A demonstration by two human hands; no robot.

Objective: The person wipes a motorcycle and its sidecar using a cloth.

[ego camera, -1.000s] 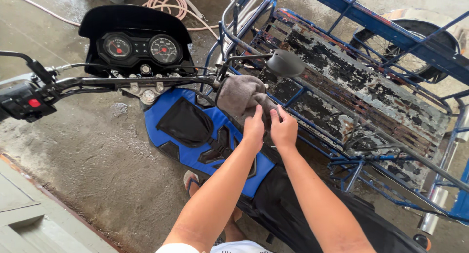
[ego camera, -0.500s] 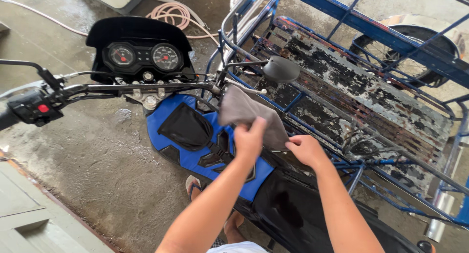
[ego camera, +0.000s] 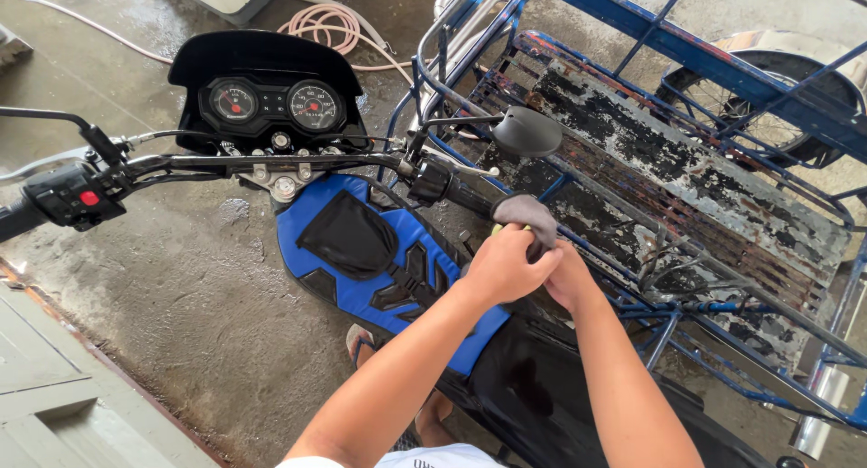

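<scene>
My left hand (ego camera: 504, 267) and my right hand (ego camera: 569, 276) are pressed together over a bunched grey cloth (ego camera: 528, 212), both gripping it just off the end of the motorcycle's right handlebar grip (ego camera: 452, 186). The cloth sticks up above my knuckles. Below my hands lies the blue and black padded tank cover (ego camera: 361, 251) and the black seat (ego camera: 533, 378). The black instrument panel (ego camera: 269, 88) with two round dials sits ahead, with the round mirror (ego camera: 526, 130) to its right.
A rusty blue sidecar frame (ego camera: 686, 152) with a flaking floor stands at the right, its wheel (ego camera: 768, 98) behind. A coiled pink hose (ego camera: 330, 21) lies on the wet concrete. The left handlebar switch block (ego camera: 63, 197) is at the far left.
The cloth, draped over the right grip a second ago, has been pulled off and bunched up. My hands have come together around it, and the bare grip now shows.
</scene>
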